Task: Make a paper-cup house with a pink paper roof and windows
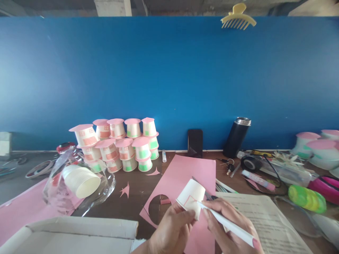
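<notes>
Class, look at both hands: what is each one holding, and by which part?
The left hand holds a paper cup by its side wall. The right hand grips a white pen along its barrel.

It looked like a craft workspace, perhaps a classroom: a desk (148, 183) against a blue board (169, 81), strewn with pink paper (185, 173), stacked cup houses (119, 144), a glue stick (258, 180) and tape (250, 163).

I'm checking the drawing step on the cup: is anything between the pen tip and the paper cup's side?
Nothing visible. The left hand holds the paper cup tilted over the pink sheet, and the right hand has the white pen with its tip at the cup's wall.
</notes>
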A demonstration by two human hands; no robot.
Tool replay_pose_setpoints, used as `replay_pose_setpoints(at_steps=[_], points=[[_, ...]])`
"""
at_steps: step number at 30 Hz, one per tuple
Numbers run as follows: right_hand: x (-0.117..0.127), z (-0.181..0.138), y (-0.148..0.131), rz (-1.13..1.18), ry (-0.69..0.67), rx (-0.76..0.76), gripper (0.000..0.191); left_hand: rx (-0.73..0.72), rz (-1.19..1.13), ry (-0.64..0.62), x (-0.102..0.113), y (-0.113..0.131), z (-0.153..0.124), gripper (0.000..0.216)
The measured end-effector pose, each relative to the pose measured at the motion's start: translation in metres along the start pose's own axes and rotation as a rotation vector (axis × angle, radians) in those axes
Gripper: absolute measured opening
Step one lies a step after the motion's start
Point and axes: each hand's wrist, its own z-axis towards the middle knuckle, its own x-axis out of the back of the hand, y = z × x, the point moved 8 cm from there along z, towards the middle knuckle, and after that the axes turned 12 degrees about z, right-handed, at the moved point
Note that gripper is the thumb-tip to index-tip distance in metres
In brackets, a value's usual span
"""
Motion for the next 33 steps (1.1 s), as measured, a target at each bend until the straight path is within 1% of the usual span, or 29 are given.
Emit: replay_pose_setpoints(at_steps=[8,11,16,22,33], points=[[0.001,-0.001,-0.001,-0.030,0.003,0.030,0.020,-0.001,0.011,0.003,-0.001,0.003,-0.002,0.020],[0.000,-0.002,-0.003,-0.059,-0.014,0.055,0.019,-0.001,-0.020,0.001,-0.001,0.003,-0.002,0.020],[0.000,-0.001,0.001,-0.063,-0.004,0.021,0.017,0.017,-0.052,0.012,0.003,0.000,-0.002,0.019],[-0.001,0.001,0.000,-0.054,-0.010,0.017,0.017,0.026,-0.060,0.033,0.009,-0.003,-0.002,0.020],[-0.002,0.000,-0.001,-0.037,-0.001,0.011,0.016,0.024,-0.120,0.002,0.005,-0.002,0.000,0.020]])
